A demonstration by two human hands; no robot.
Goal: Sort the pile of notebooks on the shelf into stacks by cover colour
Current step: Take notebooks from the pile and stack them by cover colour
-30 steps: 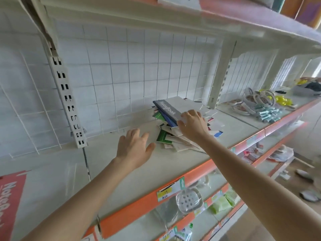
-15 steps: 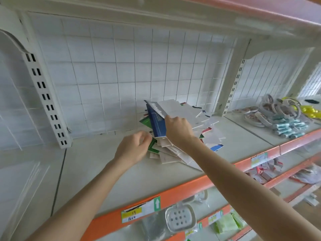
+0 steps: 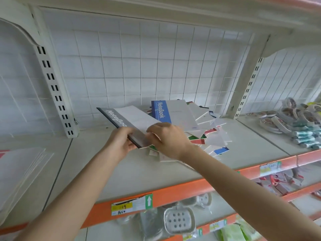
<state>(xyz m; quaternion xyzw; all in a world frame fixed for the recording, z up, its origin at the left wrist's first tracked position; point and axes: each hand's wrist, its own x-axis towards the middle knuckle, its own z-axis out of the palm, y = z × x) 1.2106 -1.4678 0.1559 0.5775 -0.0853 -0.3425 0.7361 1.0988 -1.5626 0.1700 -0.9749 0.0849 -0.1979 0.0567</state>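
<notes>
Currently, head view: left hand [image 3: 119, 145] grips the grey notebook [image 3: 132, 119] at its near corner, and right hand [image 3: 166, 140] pinches the same end, presumably passing it across. The book tilts above the shelf [image 3: 121, 171], spine leftward. The pile [image 3: 205, 129] lies just beyond the right hand, blue notebook [image 3: 161, 112] topmost. Shelf space left of the left hand would suit a grey stack.

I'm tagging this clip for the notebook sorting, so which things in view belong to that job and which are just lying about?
Belongs to the job:
grey notebook, gripped by left hand and right hand
blue notebook atop the pile
pile of notebooks
shelf under them

Just lying about:
tape rolls to the right
soap dish and green packets below
price label
</notes>
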